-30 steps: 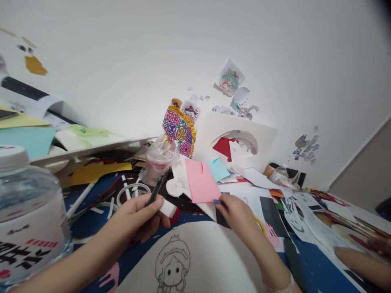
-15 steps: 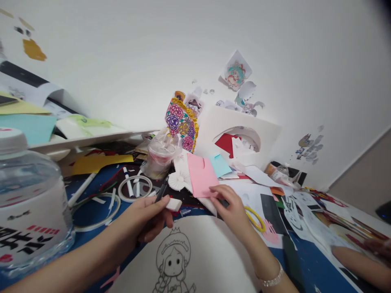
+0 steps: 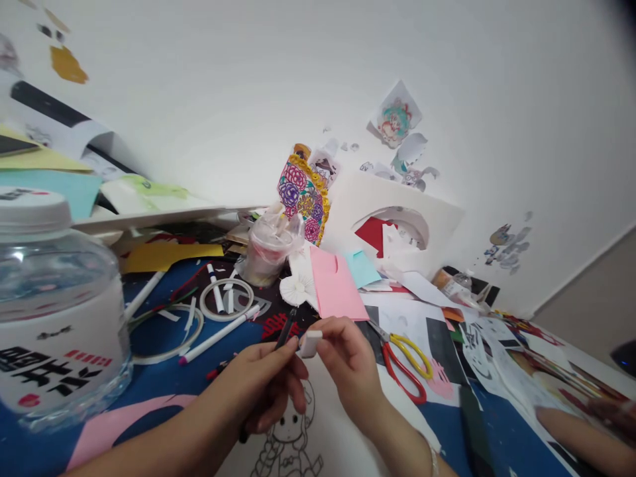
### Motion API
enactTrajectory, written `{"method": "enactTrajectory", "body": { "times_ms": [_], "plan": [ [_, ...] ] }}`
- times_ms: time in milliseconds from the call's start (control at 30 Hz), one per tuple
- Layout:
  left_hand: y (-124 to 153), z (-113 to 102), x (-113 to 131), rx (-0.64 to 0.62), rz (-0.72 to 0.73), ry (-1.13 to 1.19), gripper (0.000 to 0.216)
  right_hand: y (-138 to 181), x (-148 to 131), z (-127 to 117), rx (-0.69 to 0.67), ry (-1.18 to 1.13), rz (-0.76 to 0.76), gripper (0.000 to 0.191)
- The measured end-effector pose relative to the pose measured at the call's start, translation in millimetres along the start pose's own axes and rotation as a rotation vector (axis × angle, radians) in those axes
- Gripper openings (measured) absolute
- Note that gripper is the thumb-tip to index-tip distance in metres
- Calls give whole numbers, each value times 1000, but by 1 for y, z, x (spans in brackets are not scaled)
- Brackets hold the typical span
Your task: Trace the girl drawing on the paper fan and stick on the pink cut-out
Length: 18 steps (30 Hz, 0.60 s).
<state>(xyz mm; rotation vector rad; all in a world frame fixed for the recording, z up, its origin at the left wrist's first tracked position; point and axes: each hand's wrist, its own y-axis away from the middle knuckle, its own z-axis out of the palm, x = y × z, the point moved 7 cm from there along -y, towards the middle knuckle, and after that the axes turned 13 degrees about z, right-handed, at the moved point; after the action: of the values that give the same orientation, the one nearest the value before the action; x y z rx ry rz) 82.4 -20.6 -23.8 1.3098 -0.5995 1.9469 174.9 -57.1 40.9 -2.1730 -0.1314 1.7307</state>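
My left hand (image 3: 271, 381) is closed around a black pen (image 3: 287, 326), which points up and away from me. A small white eraser (image 3: 311, 343) sits between both hands, pinched by the thumb and fingers of my right hand (image 3: 348, 364). The tips of my left fingers are right beside the eraser; whether they still touch it I cannot tell. Beneath my hands lies white paper (image 3: 342, 424) bearing a line drawing of a crowned girl (image 3: 288, 430), partly covered by my left hand.
A large water bottle (image 3: 54, 331) stands at the left. Scissors (image 3: 405, 361) with red and yellow handles lie to the right. Tape rolls (image 3: 227, 281), a marker (image 3: 218, 334) and pink paper (image 3: 338, 285) lie beyond my hands. Another person's arm (image 3: 581, 430) is at far right.
My right hand has come left from the pink paper to the eraser and grips it. My left hand has moved right, still holding the pen. The scissors now show more fully.
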Motion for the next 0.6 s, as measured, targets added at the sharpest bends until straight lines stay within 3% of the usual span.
{"method": "enactTrajectory", "body": {
  "times_ms": [100, 200, 600],
  "plan": [
    [-6, -10, 7, 71, 53, -104, 58, -2, 16, -2, 16, -144, 147, 17],
    [-5, -13, 17, 122, 102, -150, 56, -3, 22, -2, 18, -199, 198, 24],
    [-1, -11, 24, 53, 121, -298, 54, -1, 23, 7, -30, -102, 236, 18]
  ]
}}
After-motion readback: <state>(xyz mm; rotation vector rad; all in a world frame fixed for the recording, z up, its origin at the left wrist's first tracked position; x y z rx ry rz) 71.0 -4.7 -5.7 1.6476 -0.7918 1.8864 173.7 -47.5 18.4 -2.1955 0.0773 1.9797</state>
